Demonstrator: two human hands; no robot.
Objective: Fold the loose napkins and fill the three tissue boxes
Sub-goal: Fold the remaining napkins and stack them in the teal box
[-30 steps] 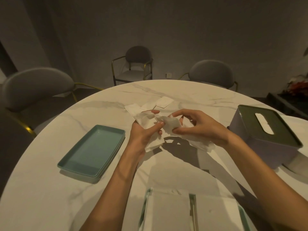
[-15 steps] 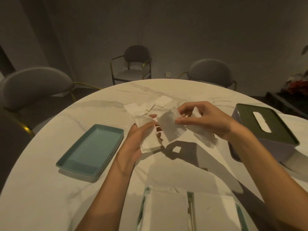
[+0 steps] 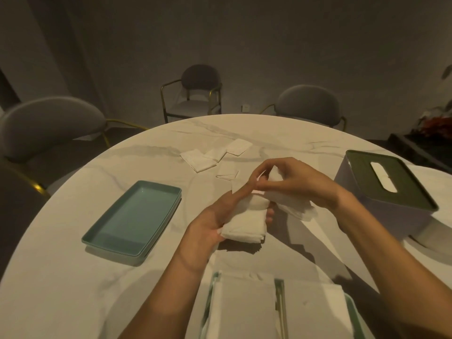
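Above the middle of the marble table (image 3: 73, 277), my left hand (image 3: 215, 216) holds a stack of folded white napkins (image 3: 244, 226) between thumb and fingers. My right hand (image 3: 293, 182) pinches another white napkin (image 3: 296, 206) just above and right of that stack; its loose end hangs down. A few folded napkins (image 3: 208, 159) lie on the table farther back. One closed tissue box (image 3: 384, 192) with a dark green lid stands at the right. Two open boxes (image 3: 278, 311) filled with white napkins sit at the near edge.
A shallow teal tray (image 3: 132, 218) lies on the left of the table. Grey chairs stand around the far side, one at the left (image 3: 49, 123), one against the wall (image 3: 195, 91) and one at the back right (image 3: 308, 104).
My hands have come back together and lower. The right hand has brought its napkin onto the top of the stack in my left hand.
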